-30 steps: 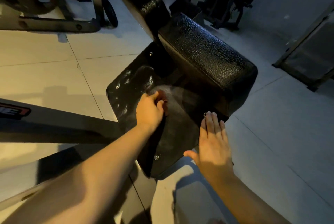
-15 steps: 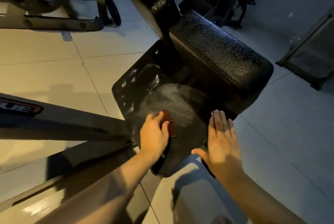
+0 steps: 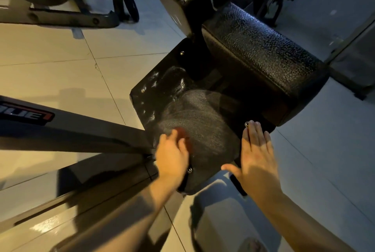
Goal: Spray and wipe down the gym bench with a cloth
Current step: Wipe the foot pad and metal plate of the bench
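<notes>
While left hand (image 3: 172,155), fingers clamped on cloth (image 3: 183,135), is wiping bench plate (image 3: 213,127), right hand (image 3: 256,154) is bracing, fingers together; droplets (image 3: 155,84) at ten o'clock are awaiting wiping.

There is only one camera, and it sits on my head. It looks forward and down, close over my arms. My left hand (image 3: 172,154) and right hand (image 3: 256,154) show low in the middle. The bench (image 3: 263,52) lies just past my fingers, with the floor (image 3: 50,58) on both sides.
</notes>
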Action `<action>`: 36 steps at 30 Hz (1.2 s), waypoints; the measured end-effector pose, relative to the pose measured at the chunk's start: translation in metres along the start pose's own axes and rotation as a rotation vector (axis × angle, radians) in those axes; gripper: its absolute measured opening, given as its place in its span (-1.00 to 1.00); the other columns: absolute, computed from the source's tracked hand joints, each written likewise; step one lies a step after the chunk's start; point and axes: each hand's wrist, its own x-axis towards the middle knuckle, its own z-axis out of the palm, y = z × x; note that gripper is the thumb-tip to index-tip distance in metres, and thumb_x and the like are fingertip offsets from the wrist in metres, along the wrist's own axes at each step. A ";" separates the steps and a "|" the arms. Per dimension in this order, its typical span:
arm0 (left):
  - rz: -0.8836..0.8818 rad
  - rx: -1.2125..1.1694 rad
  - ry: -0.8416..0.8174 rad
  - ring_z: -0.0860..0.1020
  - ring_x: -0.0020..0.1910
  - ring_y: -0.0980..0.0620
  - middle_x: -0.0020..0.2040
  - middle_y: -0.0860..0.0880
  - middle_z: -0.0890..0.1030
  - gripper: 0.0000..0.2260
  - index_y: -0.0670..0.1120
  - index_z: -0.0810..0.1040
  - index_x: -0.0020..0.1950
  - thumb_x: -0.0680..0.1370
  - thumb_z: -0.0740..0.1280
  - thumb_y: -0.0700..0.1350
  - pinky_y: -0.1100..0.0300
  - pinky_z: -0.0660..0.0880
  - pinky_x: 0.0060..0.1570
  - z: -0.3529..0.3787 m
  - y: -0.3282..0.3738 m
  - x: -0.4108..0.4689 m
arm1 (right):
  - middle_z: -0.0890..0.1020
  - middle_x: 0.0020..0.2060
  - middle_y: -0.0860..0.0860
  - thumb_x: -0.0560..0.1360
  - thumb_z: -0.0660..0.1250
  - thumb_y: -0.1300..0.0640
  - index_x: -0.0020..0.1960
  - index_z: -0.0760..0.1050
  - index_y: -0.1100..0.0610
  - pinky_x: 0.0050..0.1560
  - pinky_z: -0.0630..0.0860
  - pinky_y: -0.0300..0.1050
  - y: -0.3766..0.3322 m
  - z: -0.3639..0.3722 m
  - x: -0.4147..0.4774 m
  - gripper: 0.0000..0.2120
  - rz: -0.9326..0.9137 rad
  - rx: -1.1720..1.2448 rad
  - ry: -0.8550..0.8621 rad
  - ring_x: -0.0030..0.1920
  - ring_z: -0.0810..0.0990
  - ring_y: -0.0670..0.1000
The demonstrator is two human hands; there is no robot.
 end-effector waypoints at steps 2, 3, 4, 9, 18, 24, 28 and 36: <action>0.229 -0.085 -0.100 0.55 0.15 -0.07 0.20 -0.07 0.51 -0.61 -0.05 0.51 0.47 0.66 0.30 -0.01 0.05 0.48 0.20 0.008 0.019 -0.030 | 0.17 0.59 0.29 0.45 0.08 -0.51 0.54 0.21 0.38 0.59 -0.05 0.17 -0.001 0.002 0.001 0.07 0.001 -0.012 -0.004 0.61 0.11 0.28; 0.373 -0.072 -0.160 0.54 0.13 -0.05 0.19 -0.05 0.50 -0.60 -0.03 0.50 0.49 0.66 0.29 0.01 0.06 0.49 0.17 0.009 0.018 -0.032 | 0.16 0.59 0.29 0.44 0.10 -0.51 0.54 0.22 0.38 0.59 -0.06 0.16 -0.001 0.002 0.001 0.07 0.002 -0.012 0.000 0.61 0.09 0.28; 0.526 -0.011 -0.187 0.53 0.09 -0.05 0.16 -0.05 0.49 -0.60 -0.01 0.49 0.49 0.66 0.26 0.04 0.04 0.53 0.09 0.008 0.013 -0.025 | 0.16 0.59 0.30 0.43 0.12 -0.50 0.54 0.22 0.38 0.59 -0.05 0.17 -0.002 0.003 0.001 0.07 -0.002 -0.007 0.007 0.61 0.09 0.28; 0.335 0.142 -0.054 0.57 0.07 -0.18 0.11 -0.12 0.53 -0.61 0.01 0.49 0.49 0.67 0.26 0.04 -0.04 0.55 0.05 -0.005 -0.036 0.046 | 0.19 0.58 0.31 0.44 0.03 -0.45 0.54 0.20 0.38 0.56 0.08 0.25 -0.003 0.003 -0.004 0.03 -0.019 0.017 0.037 0.60 0.13 0.32; 0.207 -0.126 -0.298 0.53 0.23 -0.01 0.17 0.03 0.55 -0.52 0.07 0.49 0.50 0.58 0.44 0.04 0.16 0.41 0.22 -0.001 0.028 -0.003 | 0.15 0.58 0.33 0.37 0.27 -0.49 0.54 0.14 0.39 0.59 -0.08 0.19 -0.001 -0.005 0.004 0.13 -0.014 -0.002 -0.082 0.61 0.08 0.31; 0.140 -0.161 -0.606 0.63 0.20 0.09 0.20 0.08 0.68 -0.49 0.06 0.62 0.36 0.43 0.61 -0.07 0.14 0.50 0.29 -0.056 0.023 0.039 | 0.20 0.61 0.13 0.56 0.36 -0.20 0.57 0.29 0.14 0.55 0.22 0.06 -0.022 -0.047 0.012 -0.29 0.139 0.376 -0.133 0.62 0.11 0.15; 0.204 -0.218 -0.852 0.67 0.11 0.05 0.13 -0.02 0.70 -0.49 0.01 0.59 0.36 0.44 0.57 -0.27 0.20 0.57 0.21 -0.092 0.031 0.046 | 0.45 0.38 -0.08 0.54 0.47 0.09 0.51 0.38 0.06 0.37 0.47 -0.06 -0.049 -0.060 0.029 -0.42 0.330 1.261 -0.296 0.38 0.47 -0.05; 0.047 -0.238 -0.941 0.72 -0.01 -0.15 -0.02 -0.21 0.74 -0.80 -0.20 0.69 0.11 0.49 0.53 -0.26 0.06 0.65 0.03 -0.148 0.036 0.062 | 0.75 -0.04 0.08 0.44 0.55 0.24 0.13 0.67 0.08 0.12 0.65 -0.03 -0.069 -0.059 0.042 -0.72 0.328 1.533 -0.666 0.01 0.73 0.08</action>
